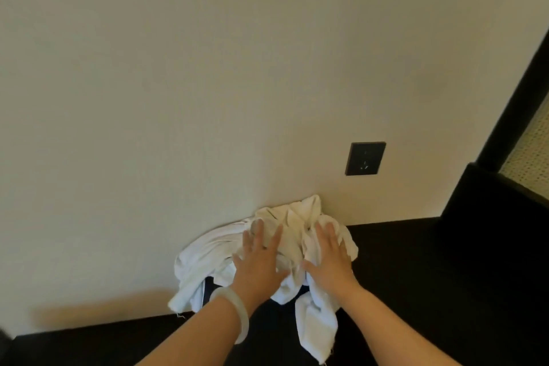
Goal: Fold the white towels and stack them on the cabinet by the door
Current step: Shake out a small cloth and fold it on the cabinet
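Note:
A crumpled heap of white towels [208, 264] lies on the dark cabinet top [416, 276], pushed against the cream wall. One towel end trails toward me at the front. My left hand [260, 261], with a pale bangle on its wrist, lies flat on the middle of the heap with fingers spread and straight. My right hand [329, 258] rests flat on the heap's right side, fingers also straight. Neither hand grips any cloth.
A black wall socket [365, 158] is set in the wall above and right of the heap. A dark frame [517, 104] and a raised dark block [493, 202] stand at the far right.

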Demonstrator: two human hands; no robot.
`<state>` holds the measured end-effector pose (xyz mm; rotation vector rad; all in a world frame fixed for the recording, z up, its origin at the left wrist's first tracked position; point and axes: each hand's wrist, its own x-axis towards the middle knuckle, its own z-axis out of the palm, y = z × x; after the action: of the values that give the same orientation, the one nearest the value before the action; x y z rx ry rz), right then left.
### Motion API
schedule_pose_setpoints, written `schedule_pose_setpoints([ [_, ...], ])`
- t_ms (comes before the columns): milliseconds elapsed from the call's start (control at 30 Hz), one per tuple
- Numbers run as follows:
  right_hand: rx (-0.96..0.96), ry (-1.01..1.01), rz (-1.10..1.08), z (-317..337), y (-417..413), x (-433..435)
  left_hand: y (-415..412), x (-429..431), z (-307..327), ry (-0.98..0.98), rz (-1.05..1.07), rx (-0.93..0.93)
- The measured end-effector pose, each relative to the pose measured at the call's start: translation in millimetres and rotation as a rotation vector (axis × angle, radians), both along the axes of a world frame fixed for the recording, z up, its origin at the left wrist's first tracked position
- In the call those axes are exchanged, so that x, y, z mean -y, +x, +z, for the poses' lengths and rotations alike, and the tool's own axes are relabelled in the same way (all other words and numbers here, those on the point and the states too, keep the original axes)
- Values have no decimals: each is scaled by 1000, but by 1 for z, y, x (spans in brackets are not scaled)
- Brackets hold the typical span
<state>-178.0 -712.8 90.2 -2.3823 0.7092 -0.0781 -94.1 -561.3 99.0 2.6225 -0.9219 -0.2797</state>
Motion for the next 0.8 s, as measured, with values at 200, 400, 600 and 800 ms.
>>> schedule_pose_setpoints([
  [200, -75, -103, 120, -45, 11, 10, 23, 7, -53, 289, -122, 164],
  [400, -86, -113, 147, -57, 36, 45, 47, 23, -88, 225, -103, 161],
  [600, -84, -56, 247, -56, 41, 64, 48, 24, -86, 257, -80, 139],
  [800, 107, 160, 188, -5, 18, 99, 23, 29, -39, 327, 13, 71],
])
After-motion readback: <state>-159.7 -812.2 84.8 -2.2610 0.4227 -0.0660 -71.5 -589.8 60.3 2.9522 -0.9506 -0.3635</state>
